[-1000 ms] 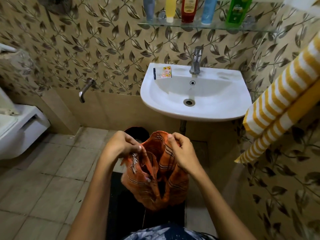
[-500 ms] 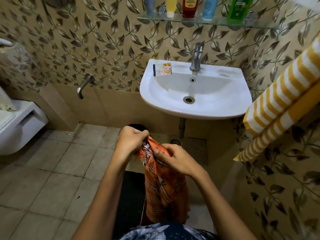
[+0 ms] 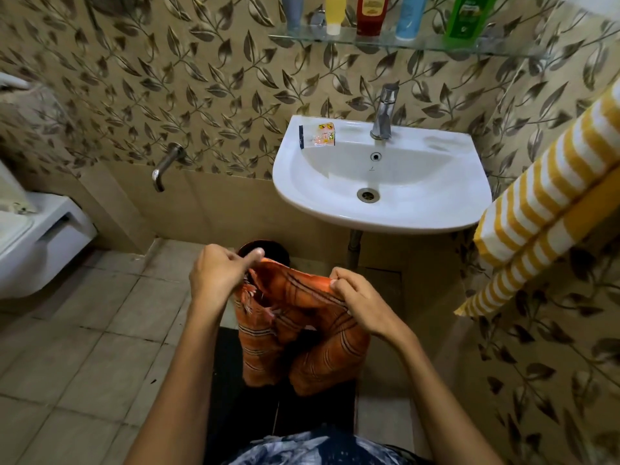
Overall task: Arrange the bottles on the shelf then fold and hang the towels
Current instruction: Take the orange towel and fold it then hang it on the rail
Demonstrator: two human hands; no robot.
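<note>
Both hands are pinching the top edge of the orange striped cotton towel (image 3: 302,330) at lower centre of the frame, left hand (image 3: 218,276) and right hand (image 3: 359,297) apart, probably lining up corners so it's folding evenly.

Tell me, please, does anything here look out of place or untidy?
Only a small printed sachet lying loose on the sink rim, left of the tap. The bottles stand upright on the glass shelf.
</note>
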